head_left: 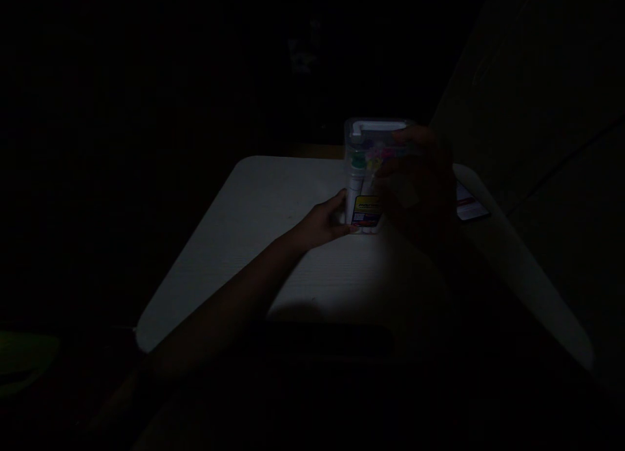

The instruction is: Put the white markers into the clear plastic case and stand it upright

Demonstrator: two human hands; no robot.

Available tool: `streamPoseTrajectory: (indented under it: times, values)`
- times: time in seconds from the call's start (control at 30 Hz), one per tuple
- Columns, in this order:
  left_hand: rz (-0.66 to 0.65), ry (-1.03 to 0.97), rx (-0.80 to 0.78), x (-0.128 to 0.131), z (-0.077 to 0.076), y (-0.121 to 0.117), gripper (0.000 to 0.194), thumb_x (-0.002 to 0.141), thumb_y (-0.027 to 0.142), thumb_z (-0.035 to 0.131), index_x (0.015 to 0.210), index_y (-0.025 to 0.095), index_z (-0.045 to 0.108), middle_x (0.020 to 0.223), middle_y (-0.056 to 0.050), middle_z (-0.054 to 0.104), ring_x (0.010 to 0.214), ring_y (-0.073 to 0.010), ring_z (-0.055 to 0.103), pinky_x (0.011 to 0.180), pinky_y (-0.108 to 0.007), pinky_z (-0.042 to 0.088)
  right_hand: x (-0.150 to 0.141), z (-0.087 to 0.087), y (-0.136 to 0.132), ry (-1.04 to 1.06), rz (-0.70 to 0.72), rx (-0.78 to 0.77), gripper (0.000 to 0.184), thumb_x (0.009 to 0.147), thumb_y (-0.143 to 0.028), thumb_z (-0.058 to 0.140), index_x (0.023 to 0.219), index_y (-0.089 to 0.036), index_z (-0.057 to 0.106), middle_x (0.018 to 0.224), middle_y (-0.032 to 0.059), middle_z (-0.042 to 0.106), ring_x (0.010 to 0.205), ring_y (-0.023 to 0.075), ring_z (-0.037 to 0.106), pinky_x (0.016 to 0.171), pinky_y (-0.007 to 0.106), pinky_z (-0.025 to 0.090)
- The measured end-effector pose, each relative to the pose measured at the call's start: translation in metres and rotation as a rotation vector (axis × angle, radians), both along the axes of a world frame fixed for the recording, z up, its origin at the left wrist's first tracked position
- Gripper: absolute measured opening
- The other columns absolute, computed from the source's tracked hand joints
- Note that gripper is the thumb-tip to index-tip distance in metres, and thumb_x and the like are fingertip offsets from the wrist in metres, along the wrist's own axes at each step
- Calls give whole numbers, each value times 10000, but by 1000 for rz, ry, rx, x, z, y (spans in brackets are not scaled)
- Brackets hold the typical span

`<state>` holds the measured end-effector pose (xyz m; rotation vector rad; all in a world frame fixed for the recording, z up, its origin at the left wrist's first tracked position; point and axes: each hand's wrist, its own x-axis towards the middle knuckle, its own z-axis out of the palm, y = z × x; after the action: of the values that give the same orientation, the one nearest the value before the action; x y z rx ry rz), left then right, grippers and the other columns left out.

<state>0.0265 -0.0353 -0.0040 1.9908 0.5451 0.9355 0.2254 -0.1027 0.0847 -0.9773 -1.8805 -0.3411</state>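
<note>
A clear plastic box of markers (pixel 359 181) with a white handle on its lid stands upright toward the far side of the white table. Inside are white marker barrels with coloured caps, and a yellow and dark label is on the front. My left hand (pixel 325 223) grips the box low on its left side, thumb and fingers around the edge. Dark and in shadow, my right hand (pixel 420 177) is at the upper right of the box, its fingers bent against the lid and front. It hides the box's right part.
The white table (pixel 273 204) has rounded corners and a dark strip at its near edge. A phone-like flat object (pixel 471 202) lies at the right behind my right hand. Something green (pixel 27 356) shows at the lower left. The surroundings are very dark.
</note>
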Motion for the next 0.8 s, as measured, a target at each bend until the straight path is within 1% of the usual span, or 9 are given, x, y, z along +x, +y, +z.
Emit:
streamPoseTrajectory:
  times: [0.1, 0.23, 0.33, 0.4, 0.43, 0.5, 0.6, 0.7, 0.8]
  values:
    - [-7, -16, 17, 0, 1, 0, 675, 777, 452, 780, 1320, 130, 540, 1316, -185, 659, 1212, -322, 641, 1080, -485, 509, 0, 0, 0, -5, -33, -19, 164, 860, -277, 584, 988, -362, 640, 1344, 15, 600, 1337, 291, 517, 1143, 525, 449]
    - [-27, -20, 10, 0, 0, 0, 684, 777, 454, 779, 1329, 129, 537, 1342, -192, 645, 1245, -324, 626, 1101, -483, 497, 2, 1, -2, 10, 41, -4, 136, 891, -283, 564, 977, -358, 638, 1357, 20, 594, 1338, 274, 521, 1137, 518, 454]
    - [-15, -18, 6, -1, -2, 2, 679, 779, 441, 778, 1342, 147, 538, 1349, -176, 646, 1251, -323, 625, 1110, -496, 487, 5, 0, -3, 28, 51, -67, 132, 898, -308, 549, 964, -365, 648, 1401, 3, 574, 1401, 283, 469, 1190, 555, 393]
    - [-13, -12, 5, -1, -2, 2, 673, 776, 429, 783, 1346, 160, 544, 1349, -170, 647, 1255, -323, 623, 1112, -499, 484, 8, -2, -4, 49, 27, -124, 145, 887, -358, 563, 992, -389, 659, 1461, -22, 534, 1465, 303, 399, 1226, 598, 337]
    - [-11, -9, 3, -1, -2, 1, 673, 774, 430, 785, 1345, 164, 548, 1357, -170, 643, 1262, -324, 619, 1115, -498, 482, 9, -4, -4, 59, 9, -155, 172, 875, -390, 584, 1028, -408, 659, 1493, -35, 508, 1497, 316, 352, 1233, 622, 317]
    - [-15, -9, -5, -1, -1, 0, 687, 772, 456, 786, 1344, 160, 548, 1376, -176, 632, 1292, -325, 601, 1134, -494, 467, 11, -8, -3, 61, -18, -222, 294, 839, -449, 644, 1133, -456, 637, 1558, -63, 439, 1552, 338, 243, 1236, 662, 287]
    - [-7, -10, -17, -1, 0, -1, 725, 776, 517, 771, 1349, 141, 537, 1364, -182, 638, 1313, -330, 586, 1151, -493, 445, 15, -15, 2, 73, -1, -264, 487, 805, -494, 698, 1271, -525, 560, 1624, -113, 326, 1596, 347, 71, 1246, 685, 243]
    - [1, 23, -12, -2, 0, 0, 744, 777, 518, 768, 1365, 134, 523, 1373, -190, 631, 1293, -329, 600, 1145, -488, 450, 17, -23, 9, 48, 63, -219, 605, 851, -467, 669, 1397, -582, 436, 1677, -171, 158, 1599, 330, -44, 1283, 644, 180]
    - [6, 38, -15, -3, -2, 1, 755, 772, 495, 774, 1376, 129, 508, 1388, -200, 621, 1283, -332, 605, 1136, -501, 457, 17, -29, 14, 1, 98, -141, 707, 910, -405, 611, 1480, -636, 264, 1685, -227, -33, 1594, 312, -86, 1307, 601, 117]
